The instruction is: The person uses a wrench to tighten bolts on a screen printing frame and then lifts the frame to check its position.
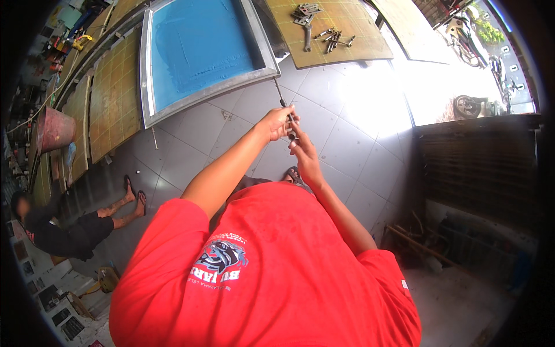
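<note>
Both my hands are closed round a slim metal rod (279,91) with dark fittings, just off the near right corner of a screen frame (208,92). My left hand (277,123) wraps it midway. My right hand (306,155) has its fingers at the near, dark round end (292,137). The rod's far tip reaches the frame's corner; whether it is fastened there, I cannot tell. The frame has grey metal bars and a blue sheet (202,46) smeared with a thin coat. My fingers hide part of the rod, so its exact kind is unclear.
A spanner (307,37) and several small metal pieces (334,39) lie on a board (370,40) at the far right. Similar boards and a reddish bucket (56,130) stand left. A seated person (69,231) is at the lower left. A dark slatted structure (474,165) stands right.
</note>
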The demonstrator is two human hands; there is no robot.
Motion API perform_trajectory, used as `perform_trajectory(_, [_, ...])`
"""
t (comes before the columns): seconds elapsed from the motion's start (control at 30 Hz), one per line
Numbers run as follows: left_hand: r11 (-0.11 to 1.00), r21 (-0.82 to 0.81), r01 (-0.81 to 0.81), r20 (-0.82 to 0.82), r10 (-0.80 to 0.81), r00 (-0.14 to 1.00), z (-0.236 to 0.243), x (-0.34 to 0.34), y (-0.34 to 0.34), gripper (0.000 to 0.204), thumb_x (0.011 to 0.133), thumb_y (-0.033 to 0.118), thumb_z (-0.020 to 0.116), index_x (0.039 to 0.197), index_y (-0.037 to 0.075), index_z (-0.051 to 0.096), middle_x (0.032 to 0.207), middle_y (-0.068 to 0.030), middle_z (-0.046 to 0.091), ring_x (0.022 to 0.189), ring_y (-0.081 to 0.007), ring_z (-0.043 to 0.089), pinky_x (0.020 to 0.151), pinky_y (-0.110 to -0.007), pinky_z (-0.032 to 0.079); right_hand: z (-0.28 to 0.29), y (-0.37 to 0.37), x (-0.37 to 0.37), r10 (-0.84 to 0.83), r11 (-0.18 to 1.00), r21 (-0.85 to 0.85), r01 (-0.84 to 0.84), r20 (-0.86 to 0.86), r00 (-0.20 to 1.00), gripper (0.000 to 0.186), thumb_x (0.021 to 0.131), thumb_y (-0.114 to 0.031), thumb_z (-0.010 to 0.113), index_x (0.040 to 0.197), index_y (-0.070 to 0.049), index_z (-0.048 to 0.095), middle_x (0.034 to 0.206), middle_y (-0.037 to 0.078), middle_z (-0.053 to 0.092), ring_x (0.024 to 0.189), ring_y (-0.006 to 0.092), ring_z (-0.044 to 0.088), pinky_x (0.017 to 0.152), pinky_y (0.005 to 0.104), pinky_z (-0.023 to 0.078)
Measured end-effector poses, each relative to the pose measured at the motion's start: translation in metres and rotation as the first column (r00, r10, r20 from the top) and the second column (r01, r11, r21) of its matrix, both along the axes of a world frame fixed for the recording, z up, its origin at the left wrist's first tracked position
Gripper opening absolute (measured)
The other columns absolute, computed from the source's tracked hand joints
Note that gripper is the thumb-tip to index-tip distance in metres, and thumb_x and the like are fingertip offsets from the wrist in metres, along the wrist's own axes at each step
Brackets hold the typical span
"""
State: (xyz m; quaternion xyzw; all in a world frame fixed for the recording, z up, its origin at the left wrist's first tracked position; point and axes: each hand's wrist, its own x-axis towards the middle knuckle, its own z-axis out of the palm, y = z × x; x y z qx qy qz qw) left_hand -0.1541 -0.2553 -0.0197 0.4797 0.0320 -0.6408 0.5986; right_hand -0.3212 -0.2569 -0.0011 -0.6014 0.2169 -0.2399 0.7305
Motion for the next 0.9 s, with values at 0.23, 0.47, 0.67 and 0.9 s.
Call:
perform_trajectory(0.23, [0.994, 0.009, 0.108, 0.008, -0.108, 0.994, -0.002, 0.012, 0.007, 0.025, 0.096, 0.023, 0.043, 0.081, 0.005, 0.053, 0.075, -0.0084, 0.057, 0.073, -0.0213, 0.060, 0.069, -0.035, 0.051, -0.024, 0.014, -0.005, 0.263, 0.911, -0.234, -0.340, -0.306, 0.915, 0.058, 0.084, -0.002, 0.053, 0.139, -0.012, 0.036, 0.111, 0.010, 0.050, 0.088, 0.0178, 0.049, 0.083, 0.0289, 0.041])
perform_trajectory(0.47, [1.000, 0.021, 0.004, -0.004, -0.004, 1.000, -0.010, 0.007, 0.001, 0.021, 0.094, 0.022, 0.046, 0.081, 0.007, 0.053, 0.076, -0.0050, 0.056, 0.080, -0.0225, 0.060, 0.074, -0.037, 0.051, -0.061, 0.006, -0.007, 0.021, 0.994, 0.112, 0.017, -0.323, 0.946, 0.063, 0.088, -0.008, 0.054, 0.142, -0.002, 0.022, 0.089, 0.002, 0.053, 0.068, 0.0073, 0.046, 0.059, 0.0220, 0.041])
perform_trajectory(0.67, [0.997, -0.018, -0.070, -0.098, 0.068, 0.993, -0.013, 0.006, -0.009, 0.021, 0.095, 0.020, 0.044, 0.080, 0.007, 0.051, 0.074, -0.0063, 0.055, 0.080, -0.0241, 0.060, 0.077, -0.041, 0.050, -0.022, 0.007, -0.009, 0.047, 0.969, -0.240, -0.057, -0.046, 0.998, 0.065, 0.082, -0.001, 0.052, 0.142, -0.009, 0.028, 0.085, 0.002, 0.056, 0.070, 0.0103, 0.051, 0.065, 0.0250, 0.045])
perform_trajectory(0.9, [0.999, 0.024, -0.024, -0.068, 0.026, 0.997, -0.008, 0.010, -0.009, 0.021, 0.095, 0.018, 0.043, 0.081, 0.005, 0.050, 0.078, -0.0075, 0.054, 0.083, -0.0248, 0.059, 0.081, -0.044, 0.051, -0.069, -0.004, -0.011, 0.157, 0.962, -0.155, -0.225, -0.358, 0.920, 0.057, 0.081, -0.005, 0.051, 0.137, -0.013, 0.040, 0.072, 0.008, 0.060, 0.067, 0.0165, 0.058, 0.069, 0.0306, 0.046])
